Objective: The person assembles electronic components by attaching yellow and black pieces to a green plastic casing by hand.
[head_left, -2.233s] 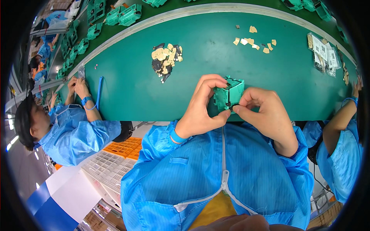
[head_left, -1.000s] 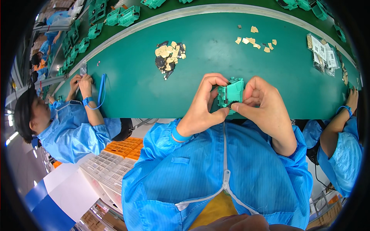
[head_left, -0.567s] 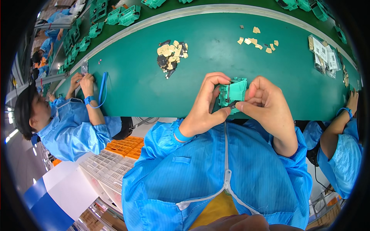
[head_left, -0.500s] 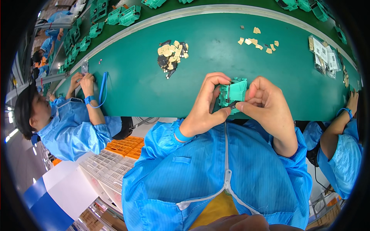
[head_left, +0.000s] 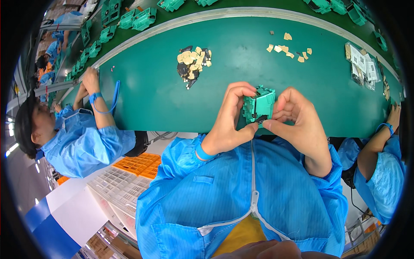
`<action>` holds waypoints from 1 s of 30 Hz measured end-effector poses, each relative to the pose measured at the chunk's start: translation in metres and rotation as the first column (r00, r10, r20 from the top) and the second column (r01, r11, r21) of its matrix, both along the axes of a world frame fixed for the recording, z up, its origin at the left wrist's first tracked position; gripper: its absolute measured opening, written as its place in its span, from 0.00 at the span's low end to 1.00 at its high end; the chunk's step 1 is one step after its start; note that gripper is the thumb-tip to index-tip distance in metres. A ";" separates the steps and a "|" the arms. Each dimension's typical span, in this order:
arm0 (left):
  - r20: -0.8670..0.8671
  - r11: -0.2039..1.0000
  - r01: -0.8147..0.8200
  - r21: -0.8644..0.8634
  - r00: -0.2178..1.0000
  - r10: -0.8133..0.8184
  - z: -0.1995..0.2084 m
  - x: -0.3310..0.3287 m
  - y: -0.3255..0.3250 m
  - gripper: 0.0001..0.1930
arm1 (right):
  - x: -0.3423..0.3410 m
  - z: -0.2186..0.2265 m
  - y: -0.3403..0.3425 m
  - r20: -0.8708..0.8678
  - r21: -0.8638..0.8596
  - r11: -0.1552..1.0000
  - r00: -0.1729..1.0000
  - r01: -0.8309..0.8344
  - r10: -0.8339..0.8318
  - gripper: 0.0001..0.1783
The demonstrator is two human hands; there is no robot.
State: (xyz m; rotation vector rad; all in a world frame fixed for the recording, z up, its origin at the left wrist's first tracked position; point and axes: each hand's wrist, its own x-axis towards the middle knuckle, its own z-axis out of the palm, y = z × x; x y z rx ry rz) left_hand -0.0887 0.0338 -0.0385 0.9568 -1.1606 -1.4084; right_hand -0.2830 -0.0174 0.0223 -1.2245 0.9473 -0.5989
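Note:
My left hand (head_left: 233, 118) is wrapped round a green plastic housing (head_left: 262, 102), held tilted just above the near edge of the bench. A small black piece (head_left: 261, 118) with faint light marks sits along the housing's lower edge, between my two thumbs. Closed with curled fingers, my right hand (head_left: 297, 113) has its thumb tip at the right end of that piece. Its index fingertip is hidden behind the thumb and housing. Beyond my left hand lies a mixed pile of black pieces and beige paper bits (head_left: 192, 64).
Loose beige scraps (head_left: 286, 49) are scattered at the far right, near clear bags with white labels (head_left: 364, 64). More green housings (head_left: 142, 18) line the strip behind the bench's pale rail (head_left: 207, 16). Co-workers (head_left: 82, 134) sit at either side; orange and white crates (head_left: 138, 166) stand lower left.
The green housing has turned in my left hand, showing a different face. My right thumb has shifted slightly along the black piece. The left co-worker's hands moved farther up the bench.

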 end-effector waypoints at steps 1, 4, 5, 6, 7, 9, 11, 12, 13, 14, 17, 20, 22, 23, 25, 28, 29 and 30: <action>0.018 0.999 -0.005 -0.033 1.000 0.006 -0.001 0.000 0.000 0.35 | 0.000 -0.001 0.000 0.007 0.037 0.999 1.000 0.000 0.000 0.15; 0.037 0.996 -0.004 -0.085 0.999 0.007 -0.001 0.001 0.001 0.35 | -0.001 -0.006 -0.002 0.060 0.118 0.993 0.998 -0.013 0.006 0.15; 0.038 0.994 0.002 -0.105 0.999 0.002 -0.001 0.002 0.001 0.35 | -0.002 -0.008 -0.004 0.108 0.160 0.987 0.994 -0.028 0.011 0.15; 0.038 0.994 0.001 -0.105 0.999 0.003 -0.001 0.002 0.001 0.35 | -0.004 -0.009 -0.007 0.107 0.160 0.987 0.994 -0.029 0.012 0.15; 0.025 0.997 0.010 -0.074 1.000 -0.008 0.000 0.002 0.001 0.35 | -0.006 -0.009 -0.011 0.135 0.212 0.976 0.990 -0.055 0.027 0.15; 0.013 0.999 0.017 -0.045 1.000 -0.016 0.000 0.002 0.001 0.35 | -0.009 -0.011 -0.014 0.164 0.262 0.961 0.986 -0.084 0.042 0.14; 0.056 0.999 0.013 -0.042 0.998 -0.011 -0.001 0.003 0.002 0.35 | -0.009 -0.017 -0.014 0.244 0.243 0.964 0.969 -0.109 0.048 0.14; 0.055 0.999 0.011 -0.042 0.998 -0.009 -0.002 0.003 0.002 0.35 | -0.008 -0.019 -0.014 0.243 0.243 0.964 0.969 -0.111 0.050 0.14; 0.111 0.999 0.004 -0.044 0.994 0.001 -0.003 0.002 0.002 0.37 | -0.006 -0.022 -0.012 0.245 0.224 0.971 0.969 -0.081 0.024 0.14; 0.165 0.999 -0.003 -0.045 0.986 0.011 -0.004 0.002 0.002 0.39 | -0.004 -0.025 -0.011 0.248 0.206 0.977 0.969 -0.052 -0.001 0.14; 0.235 0.993 -0.028 -0.113 0.971 0.054 0.014 -0.001 0.008 0.44 | -0.017 -0.041 -0.027 0.477 0.288 0.953 0.877 -0.098 -0.054 0.15; 0.397 0.974 -0.069 -0.217 0.905 0.153 0.016 -0.003 0.002 0.46 | -0.019 -0.052 -0.031 0.468 0.358 0.930 0.878 -0.088 -0.097 0.16; 0.518 0.952 -0.093 -0.291 0.822 0.239 0.017 -0.003 0.000 0.45 | -0.015 -0.051 -0.026 0.462 0.406 0.912 0.875 -0.061 -0.147 0.21; 0.593 0.933 -0.081 -0.351 0.751 0.289 0.020 -0.003 -0.001 0.44 | -0.012 -0.049 -0.023 0.459 0.401 0.914 0.878 -0.066 -0.138 0.21; 0.653 0.909 -0.071 -0.411 0.673 0.347 0.024 -0.003 0.000 0.42 | -0.008 -0.045 -0.015 0.428 0.325 0.946 0.890 0.008 -0.155 0.27; 0.682 0.891 -0.055 -0.450 0.624 0.382 0.027 -0.004 -0.001 0.40 | -0.004 -0.038 -0.010 0.313 0.264 0.963 0.939 0.059 -0.143 0.33; 0.695 0.884 -0.025 -0.467 0.607 0.385 0.026 -0.004 0.000 0.39 | -0.003 -0.036 -0.009 0.239 0.229 0.969 0.959 0.098 -0.154 0.34; 0.706 0.874 0.003 -0.487 0.590 0.392 0.025 -0.004 -0.001 0.39 | -0.003 -0.036 -0.011 0.237 0.216 0.972 0.960 0.096 -0.148 0.34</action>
